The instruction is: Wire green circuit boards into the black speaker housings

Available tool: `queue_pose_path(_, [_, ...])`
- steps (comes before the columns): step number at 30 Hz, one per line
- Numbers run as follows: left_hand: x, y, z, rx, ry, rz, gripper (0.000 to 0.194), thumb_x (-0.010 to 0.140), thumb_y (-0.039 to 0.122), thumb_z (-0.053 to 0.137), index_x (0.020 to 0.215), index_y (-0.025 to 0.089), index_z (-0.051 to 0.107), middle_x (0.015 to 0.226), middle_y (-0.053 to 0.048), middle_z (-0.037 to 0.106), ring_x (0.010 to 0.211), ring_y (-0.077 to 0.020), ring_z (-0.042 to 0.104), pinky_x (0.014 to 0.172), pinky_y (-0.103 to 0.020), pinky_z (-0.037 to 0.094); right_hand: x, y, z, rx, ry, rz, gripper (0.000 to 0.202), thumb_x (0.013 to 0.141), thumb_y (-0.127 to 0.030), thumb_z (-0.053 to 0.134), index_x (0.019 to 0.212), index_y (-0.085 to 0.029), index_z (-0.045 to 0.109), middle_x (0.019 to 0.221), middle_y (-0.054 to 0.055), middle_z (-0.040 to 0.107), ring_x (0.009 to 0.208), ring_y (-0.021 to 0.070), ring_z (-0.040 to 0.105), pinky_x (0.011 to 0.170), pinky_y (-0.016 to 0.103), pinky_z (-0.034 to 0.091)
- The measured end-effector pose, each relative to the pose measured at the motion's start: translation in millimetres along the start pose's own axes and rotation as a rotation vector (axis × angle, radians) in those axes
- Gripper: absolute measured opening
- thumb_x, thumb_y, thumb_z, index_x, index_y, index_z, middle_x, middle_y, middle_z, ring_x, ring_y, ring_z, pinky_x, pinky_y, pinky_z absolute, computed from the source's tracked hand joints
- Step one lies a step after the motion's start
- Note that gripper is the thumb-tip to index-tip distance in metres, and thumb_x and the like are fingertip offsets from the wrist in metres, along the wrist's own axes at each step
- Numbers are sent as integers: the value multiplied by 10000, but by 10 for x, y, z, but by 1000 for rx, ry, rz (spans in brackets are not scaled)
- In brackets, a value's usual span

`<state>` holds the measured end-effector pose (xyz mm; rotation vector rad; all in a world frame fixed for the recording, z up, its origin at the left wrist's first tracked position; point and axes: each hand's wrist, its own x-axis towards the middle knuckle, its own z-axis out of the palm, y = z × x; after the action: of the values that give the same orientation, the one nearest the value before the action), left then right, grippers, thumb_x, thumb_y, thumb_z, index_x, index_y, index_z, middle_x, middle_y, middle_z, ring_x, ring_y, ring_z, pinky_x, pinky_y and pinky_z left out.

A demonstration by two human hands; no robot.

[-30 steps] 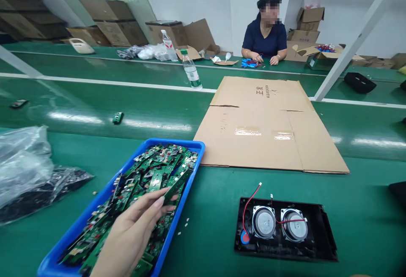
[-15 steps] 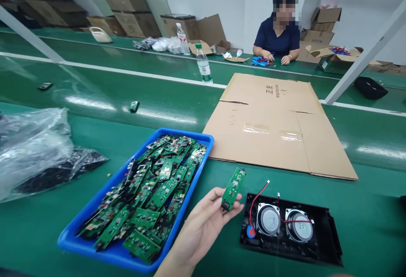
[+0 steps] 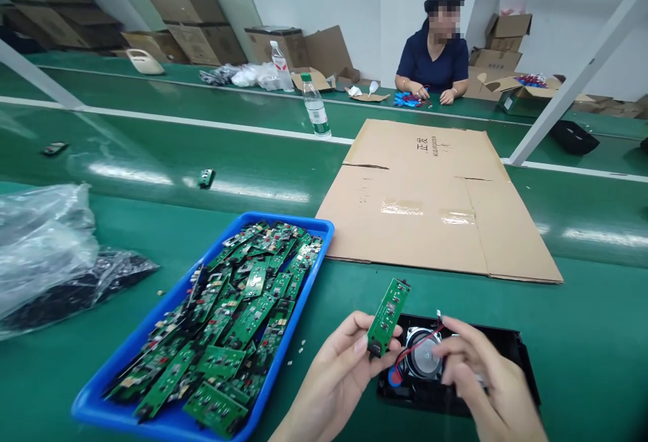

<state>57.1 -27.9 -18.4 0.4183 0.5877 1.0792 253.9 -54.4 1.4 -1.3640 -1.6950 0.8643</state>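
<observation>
My left hand [image 3: 344, 368] is closed around the lower end of a narrow green circuit board [image 3: 389, 317], tilted upright. Beside it my right hand [image 3: 480, 374] hovers over a black speaker housing [image 3: 506, 337], fingers apart. Its index fingertip touches the red wire [image 3: 418, 345] running from a small red-and-blue disc [image 3: 395, 376]. A round speaker [image 3: 424, 354] shows in the housing; the second is mostly hidden behind my right hand. A small white connector [image 3: 439, 313] sticks up by the index finger.
Left of my hands is a blue tray [image 3: 283, 368] piled with circuit boards. A flattened cardboard sheet [image 3: 425, 226] lies beyond the housing. Plastic bags [image 3: 50, 239] rest at far left. A water bottle [image 3: 316, 111] stands farther back. A person [image 3: 433, 57] sits across the bench.
My right hand has come in over the speaker housing, and the red wire has been bent down toward the right. My left hand has moved slightly right with the circuit board.
</observation>
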Motion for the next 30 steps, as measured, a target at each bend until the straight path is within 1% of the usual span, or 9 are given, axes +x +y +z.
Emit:
queue_pose_path(2, [-24,-9,22,26,-4,-1,119,797,291,706,841,181,695,891,-53,700,838,-179,634,841,-329,501,102,135,177,270,-76,195,359,931,-404,472,1234,-213,479,831,35,637,525,102,570,409,186,459])
queue_pose_path(4, [-48,-6,69,73,13,-4,144,772,311,731,832,183,703,879,-50,700,813,-172,633,809,-288,497,152,202,309,493,-18,319,398,901,-442,510,1220,-212,457,846,35,615,514,107,561,367,186,426])
queue_pose_path(7, [-83,3,137,147,50,4,187,723,344,770,823,197,711,801,-35,696,773,-169,633,771,-258,486,176,209,382,434,124,280,333,846,-441,586,1081,-207,559,830,35,618,601,125,595,469,197,484])
queue_pose_path(11, [-107,-3,114,243,72,45,226,658,363,813,813,222,729,862,-49,700,794,-202,646,750,-275,495,181,188,347,363,138,257,278,824,-441,607,925,-187,658,834,75,675,758,181,646,678,256,539])
queue_pose_path(14, [-108,9,45,331,60,92,206,642,346,823,812,251,757,954,-59,684,886,-232,640,827,-314,494,185,210,327,607,213,307,275,772,-407,689,947,-205,627,818,60,676,788,186,647,696,274,544])
queue_pose_path(19, [-141,112,3,512,121,209,160,661,325,802,788,231,780,982,-105,671,977,-270,596,870,-339,486,236,256,302,983,224,420,255,687,-362,774,843,-220,632,701,6,612,590,104,549,559,202,496])
queue_pose_path(21, [-166,159,-12,609,153,221,130,690,276,768,813,234,779,991,-110,673,988,-277,589,861,-336,492,245,260,284,906,235,426,259,686,-416,761,797,-205,660,679,14,593,587,111,529,553,214,490])
queue_pose_path(24, [-190,193,-62,719,141,192,205,720,197,711,911,254,761,1030,-91,677,1025,-265,581,868,-296,489,216,248,256,594,209,341,280,759,-477,676,828,-206,693,734,35,605,644,141,552,573,233,485])
queue_pose_path(30, [-148,130,-71,568,167,156,286,720,177,711,995,254,707,933,-49,707,938,-210,621,823,-239,496,158,169,234,-1,21,-89,196,920,-272,477,908,-231,669,752,27,615,695,152,566,588,248,467])
